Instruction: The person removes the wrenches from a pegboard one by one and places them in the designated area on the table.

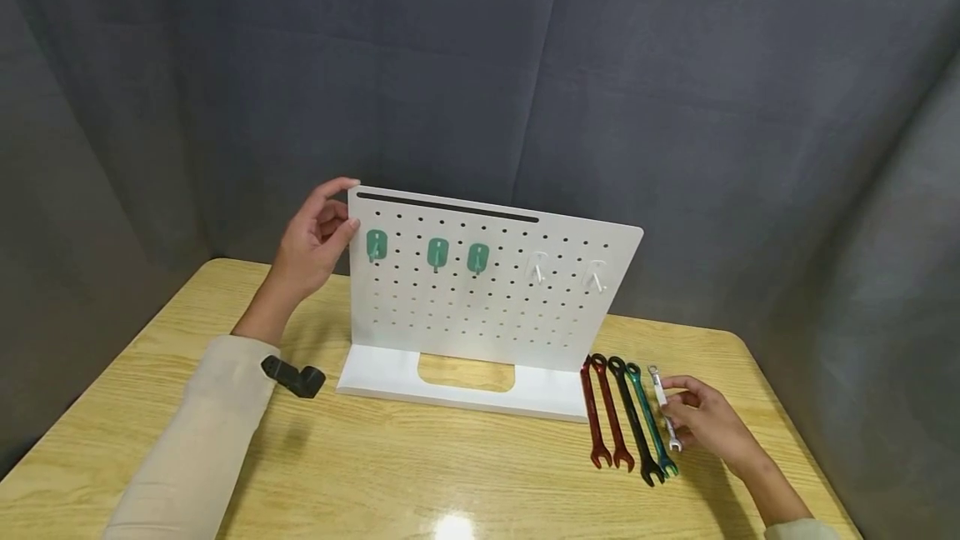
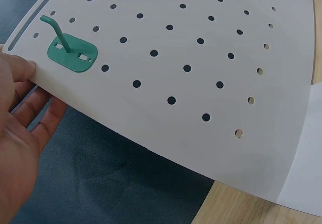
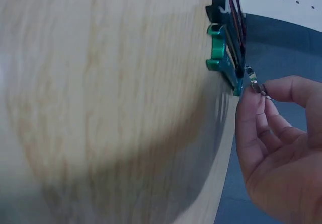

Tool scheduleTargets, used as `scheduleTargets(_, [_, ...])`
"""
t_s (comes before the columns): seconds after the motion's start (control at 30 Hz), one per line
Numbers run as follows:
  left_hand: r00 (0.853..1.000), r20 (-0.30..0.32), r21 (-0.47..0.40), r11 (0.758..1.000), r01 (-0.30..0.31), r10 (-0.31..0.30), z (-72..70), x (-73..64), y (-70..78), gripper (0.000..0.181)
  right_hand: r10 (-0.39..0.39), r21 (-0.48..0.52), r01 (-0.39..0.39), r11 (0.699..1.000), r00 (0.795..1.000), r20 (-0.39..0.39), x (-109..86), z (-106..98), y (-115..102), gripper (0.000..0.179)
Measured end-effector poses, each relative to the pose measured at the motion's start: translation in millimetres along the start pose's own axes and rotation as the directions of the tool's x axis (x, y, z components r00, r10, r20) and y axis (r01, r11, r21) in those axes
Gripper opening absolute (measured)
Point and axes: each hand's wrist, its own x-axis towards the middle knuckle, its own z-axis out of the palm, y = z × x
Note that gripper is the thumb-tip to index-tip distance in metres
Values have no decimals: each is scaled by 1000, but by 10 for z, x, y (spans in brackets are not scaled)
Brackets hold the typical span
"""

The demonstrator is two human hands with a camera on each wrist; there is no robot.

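A white pegboard (image 1: 363,290) stands on the table, its base flat on the wood. My left hand (image 1: 309,244) grips its upper left edge, thumb on the front face and fingers behind, as the left wrist view shows near a green hook (image 2: 73,53). Over at the right, my right hand (image 1: 708,422) pinches a small silver combination wrench (image 1: 661,394) between thumb and fingertips. Beside it lie a green wrench (image 1: 651,422), a black wrench (image 1: 634,419) and two red wrenches (image 1: 611,415), open ends toward me.
Three green hooks (image 1: 437,253) and two white hooks (image 1: 537,267) sit along the board's upper part. The base has a cutout showing the wooden table (image 1: 360,473). Grey curtains (image 1: 450,65) hang behind and at the sides.
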Motion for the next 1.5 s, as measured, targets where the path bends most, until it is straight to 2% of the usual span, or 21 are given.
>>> scheduleTargets(0.23, [1000,1,-10,1000,7,-7,0,1,24,50,-2,-8,2,1000,999,43,-8,-21,57,42])
scheduleTargets(0.47, [1000,14,19,1000,15,-16,-8,10,42,51,-31,-109,36,993,999,42,-6,-14,36,34])
scheduleTargets(0.7, [1000,14,20,1000,13,-14,0,0,27,50,-4,-209,-4,978,999,-36,-18,65,7,28])
scheduleTargets(0.9, [1000,8,12,1000,8,-9,7,1,15,50,-13,-320,-17,947,996,-91,-8,94,7,22])
scheduleTargets(1.07, [1000,4,11,1000,4,-5,19,-10,5,50,-15,-340,-20,940,995,-101,-52,75,5,25])
scheduleTargets(1.13, [1000,2,13,1000,-1,0,23,-16,-4,50,-37,-372,-5,928,994,-105,-83,66,-14,31])
scheduleTargets(1.27, [1000,-7,16,1000,-13,13,27,-19,-17,50,-116,-462,52,885,987,-111,-126,88,-87,45])
scheduleTargets(1.5, [1000,-16,38,999,-25,25,36,-30,-10,54,-306,-503,226,834,948,-82,-197,279,-319,61])
